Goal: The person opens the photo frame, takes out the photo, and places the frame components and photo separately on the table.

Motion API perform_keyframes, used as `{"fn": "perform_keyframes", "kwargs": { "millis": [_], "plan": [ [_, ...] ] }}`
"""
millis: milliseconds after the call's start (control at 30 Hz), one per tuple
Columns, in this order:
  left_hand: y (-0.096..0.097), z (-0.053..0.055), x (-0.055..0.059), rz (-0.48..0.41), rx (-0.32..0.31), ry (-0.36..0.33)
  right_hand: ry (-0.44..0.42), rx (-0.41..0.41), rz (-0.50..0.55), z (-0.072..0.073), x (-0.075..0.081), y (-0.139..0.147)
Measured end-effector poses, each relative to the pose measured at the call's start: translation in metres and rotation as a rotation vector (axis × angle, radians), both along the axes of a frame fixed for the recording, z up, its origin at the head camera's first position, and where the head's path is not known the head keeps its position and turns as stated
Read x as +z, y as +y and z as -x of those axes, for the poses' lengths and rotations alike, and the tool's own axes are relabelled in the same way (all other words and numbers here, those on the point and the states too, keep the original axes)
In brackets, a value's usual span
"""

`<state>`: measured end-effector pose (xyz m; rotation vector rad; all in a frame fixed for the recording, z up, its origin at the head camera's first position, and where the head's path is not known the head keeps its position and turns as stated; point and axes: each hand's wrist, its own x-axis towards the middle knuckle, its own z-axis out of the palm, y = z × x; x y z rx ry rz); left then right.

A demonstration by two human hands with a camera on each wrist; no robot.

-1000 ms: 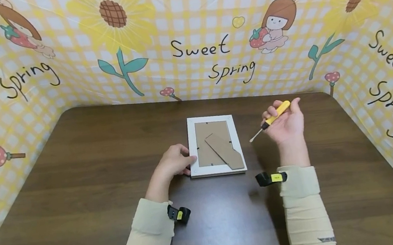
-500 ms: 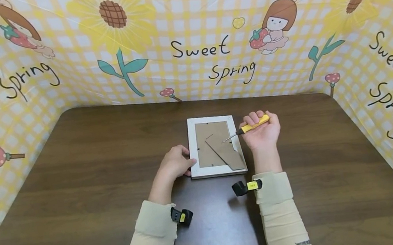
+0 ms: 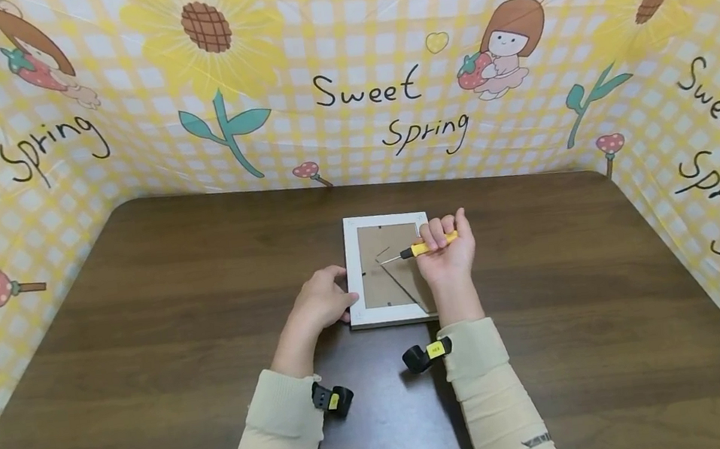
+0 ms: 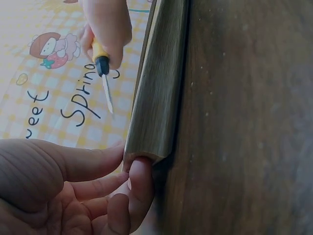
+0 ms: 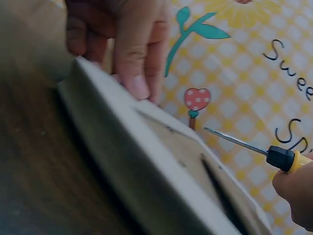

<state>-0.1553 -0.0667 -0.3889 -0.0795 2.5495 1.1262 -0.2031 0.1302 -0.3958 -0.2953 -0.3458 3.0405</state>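
Wrapped round a yellow-handled screwdriver (image 3: 414, 251), the right grip (image 3: 448, 262) holds it pointing left above the white picture frame (image 3: 378, 288), which lies back-up on the table (image 3: 203, 275), long axis front-to-back, its left side pinched by the left grip (image 3: 320, 299).

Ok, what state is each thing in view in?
White picture frame: back side up.
Backing board: seated in the frame.
Easel leg: over the board; whether fully folded, unclear.
Black tabs: too small to tell.
Yellow-handled screwdriver: gripped, tip clear of the frame.
Right hand: curled round the screwdriver handle.
Left hand: pinching the frame's edge.
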Motion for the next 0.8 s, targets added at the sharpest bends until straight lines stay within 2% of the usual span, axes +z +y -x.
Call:
{"fn": "perform_keyframes", "kwargs": {
  "millis": [300,533,800],
  "plan": [
    [-0.002,0.002,-0.001,-0.037,-0.017,-0.011,0.0,-0.021,-0.06,0.001,-0.005,-0.012],
    [0.0,0.004,-0.005,-0.07,-0.041,0.001,-0.051,-0.02,-0.085,0.001,-0.011,-0.009],
    [0.001,0.005,-0.006,-0.061,-0.019,0.019,-0.069,-0.075,-0.066,0.002,-0.015,-0.017]
  ]
}}
